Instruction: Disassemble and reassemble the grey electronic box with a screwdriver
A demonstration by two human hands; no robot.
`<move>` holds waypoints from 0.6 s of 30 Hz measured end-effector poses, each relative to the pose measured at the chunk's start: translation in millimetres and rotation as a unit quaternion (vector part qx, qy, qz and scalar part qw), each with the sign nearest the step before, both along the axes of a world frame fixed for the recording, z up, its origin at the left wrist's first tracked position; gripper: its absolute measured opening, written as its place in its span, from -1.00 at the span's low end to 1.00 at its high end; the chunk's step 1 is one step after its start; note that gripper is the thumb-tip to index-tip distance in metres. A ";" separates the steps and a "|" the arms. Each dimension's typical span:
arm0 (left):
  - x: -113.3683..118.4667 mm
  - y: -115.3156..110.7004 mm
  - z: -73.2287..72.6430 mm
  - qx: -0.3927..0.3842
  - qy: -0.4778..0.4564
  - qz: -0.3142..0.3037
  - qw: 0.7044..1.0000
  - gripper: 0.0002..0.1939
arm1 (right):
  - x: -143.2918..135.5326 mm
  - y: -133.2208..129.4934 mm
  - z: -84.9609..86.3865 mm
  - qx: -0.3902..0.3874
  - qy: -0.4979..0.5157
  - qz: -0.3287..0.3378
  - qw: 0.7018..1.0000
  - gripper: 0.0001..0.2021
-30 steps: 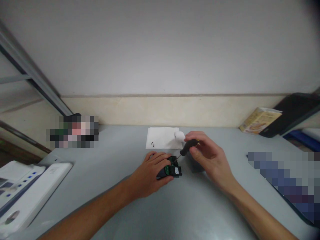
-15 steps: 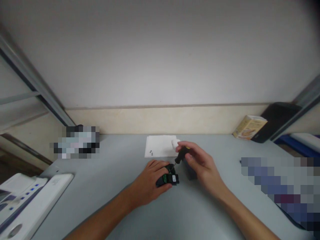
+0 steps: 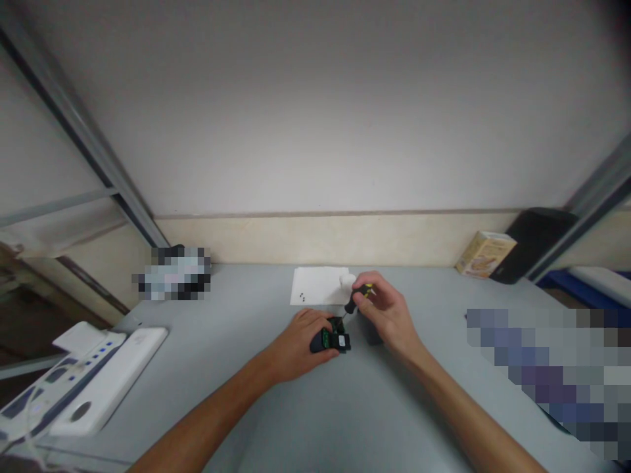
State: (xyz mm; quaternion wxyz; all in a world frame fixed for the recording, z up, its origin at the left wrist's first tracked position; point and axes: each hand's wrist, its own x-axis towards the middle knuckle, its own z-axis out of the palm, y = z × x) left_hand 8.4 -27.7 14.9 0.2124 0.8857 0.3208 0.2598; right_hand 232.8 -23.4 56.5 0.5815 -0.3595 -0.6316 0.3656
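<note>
My left hand (image 3: 300, 345) is closed around a small black device (image 3: 339, 341) with green circuit board showing, and steadies it on the grey table. Between the fingers of my right hand (image 3: 387, 312) is a screwdriver (image 3: 351, 305) with a black and yellow handle. Its thin shaft slants down to the device's exposed board; the tip is too small to make out. Under my right hand sits a dark grey block-like object (image 3: 369, 330), partly covered. Behind, a white sheet (image 3: 318, 279) bears several tiny dark screws (image 3: 302, 297) and a white rounded item (image 3: 347, 282).
A white power strip (image 3: 64, 374) and a long white flat case (image 3: 118, 374) lie at the left. Toward the back right a yellow box (image 3: 486, 254) leans near a black panel (image 3: 535, 243). Blurred-out items occupy the back left and right side. A wall closes the rear.
The camera view has shifted slightly. My right hand has turned a little around the screwdriver, showing more yellow on its handle. My left hand keeps its hold on the device.
</note>
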 end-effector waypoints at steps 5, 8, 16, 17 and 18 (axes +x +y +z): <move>-0.7 2.1 -4.4 0.025 -0.004 0.001 1.000 -0.71 | 1.1 0.5 1.9 -0.012 0.001 0.055 0.998 -0.76; -0.3 1.8 -3.9 0.037 -0.008 0.000 0.999 -0.73 | -0.2 -0.4 3.6 0.012 -0.021 0.041 0.999 -0.79; 0.5 0.7 -1.9 0.045 -0.005 -0.003 0.999 -0.76 | -5.3 -4.9 12.6 0.026 -0.073 0.047 0.996 -0.74; 0.7 0.6 -1.8 0.045 -0.004 -0.002 0.999 -0.76 | -5.9 -5.4 13.4 0.028 -0.075 0.046 0.996 -0.75; 0.8 0.6 -1.5 0.045 -0.003 -0.001 0.999 -0.77 | -6.4 -5.5 13.9 0.033 -0.077 0.038 0.996 -0.77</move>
